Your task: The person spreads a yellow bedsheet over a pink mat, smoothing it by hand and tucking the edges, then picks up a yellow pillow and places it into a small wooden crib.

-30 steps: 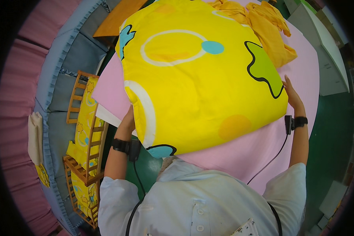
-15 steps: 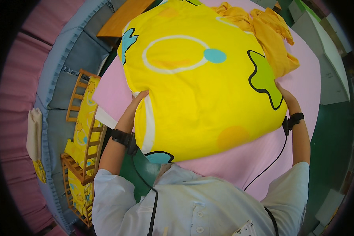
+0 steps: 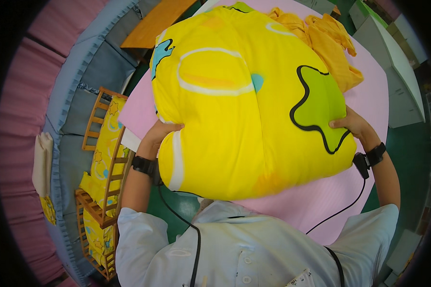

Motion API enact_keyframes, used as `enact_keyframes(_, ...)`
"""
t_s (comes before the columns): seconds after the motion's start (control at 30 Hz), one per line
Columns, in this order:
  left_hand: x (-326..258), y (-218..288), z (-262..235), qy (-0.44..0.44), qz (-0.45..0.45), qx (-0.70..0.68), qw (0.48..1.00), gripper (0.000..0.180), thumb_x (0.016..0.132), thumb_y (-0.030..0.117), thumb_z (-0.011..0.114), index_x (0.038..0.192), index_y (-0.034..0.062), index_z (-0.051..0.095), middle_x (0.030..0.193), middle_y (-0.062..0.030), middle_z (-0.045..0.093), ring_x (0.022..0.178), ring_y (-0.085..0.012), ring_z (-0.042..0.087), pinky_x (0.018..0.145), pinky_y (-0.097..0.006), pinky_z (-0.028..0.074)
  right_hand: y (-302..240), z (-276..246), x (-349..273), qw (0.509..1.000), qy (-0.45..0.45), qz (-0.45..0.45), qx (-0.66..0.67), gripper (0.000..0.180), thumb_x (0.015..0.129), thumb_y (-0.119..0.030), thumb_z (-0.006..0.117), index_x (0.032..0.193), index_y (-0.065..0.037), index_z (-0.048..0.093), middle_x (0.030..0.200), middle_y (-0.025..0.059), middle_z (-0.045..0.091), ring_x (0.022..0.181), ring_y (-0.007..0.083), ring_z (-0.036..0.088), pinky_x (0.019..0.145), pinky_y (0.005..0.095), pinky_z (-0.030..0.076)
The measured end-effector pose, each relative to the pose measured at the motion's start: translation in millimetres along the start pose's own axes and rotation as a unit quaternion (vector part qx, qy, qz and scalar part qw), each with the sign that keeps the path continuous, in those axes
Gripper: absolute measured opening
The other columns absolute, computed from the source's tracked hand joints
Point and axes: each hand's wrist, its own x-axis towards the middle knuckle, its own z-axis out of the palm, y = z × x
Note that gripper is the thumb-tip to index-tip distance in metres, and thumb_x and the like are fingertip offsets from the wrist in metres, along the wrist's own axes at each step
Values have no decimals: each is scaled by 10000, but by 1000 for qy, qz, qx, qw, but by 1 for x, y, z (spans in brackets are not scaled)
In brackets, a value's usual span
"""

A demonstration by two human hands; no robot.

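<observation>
A thick, folded yellow quilt (image 3: 225, 119) with white rings and blue and green shapes printed on it fills the space in front of me. At its left side my left hand (image 3: 166, 130) is closed on the edge, thumb on top and the other fingers hidden underneath. My right hand (image 3: 353, 123) grips the opposite side beside the green shape, its thumb pressed on the cloth. A shallow crease runs down the quilt's middle. Under it lies a pink-covered table (image 3: 376, 95), and a crumpled orange cloth (image 3: 328, 43) rests beyond the quilt at the far right.
On the left stand small wooden beds (image 3: 111, 177) with matching yellow bedding. Behind them are blue-grey padded panels (image 3: 93, 71) and a pink curtain (image 3: 24, 143). A brown bench (image 3: 153, 24) is at the far left, and a white cabinet (image 3: 400, 86) stands to the right.
The quilt has bunched slightly inward, and a crease has formed down its middle. My right hand has shifted so its thumb now shows on top. My left hand has moved slightly lower.
</observation>
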Motion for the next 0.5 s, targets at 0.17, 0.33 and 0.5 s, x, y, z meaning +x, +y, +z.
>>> enact_keyframes(0.17,-17,36,-11,-29,190,63,979,629,632,34,741,1197,49,466,1150,-82,550,1045,-215,526,877,-344,423,-12,19,-16,993,88,-74,-18,685,613,-11,707,1223,-1,398,1100,117,554,981,232,547,888,310,428)
enact_keyframes(0.33,-47,61,-68,-12,290,150,945,472,671,-10,688,1116,11,531,1060,-73,594,932,-190,570,818,-319,450,-23,58,-57,947,237,-217,-9,551,650,26,666,1161,6,460,1025,97,575,907,198,567,818,302,462)
enact_keyframes(0.5,-113,106,-84,-23,427,203,881,372,689,0,673,1046,-4,568,998,-68,612,885,-180,585,781,-304,464,-48,80,-124,894,328,-303,-28,481,699,6,634,1153,-15,477,997,87,580,873,192,571,769,293,468)
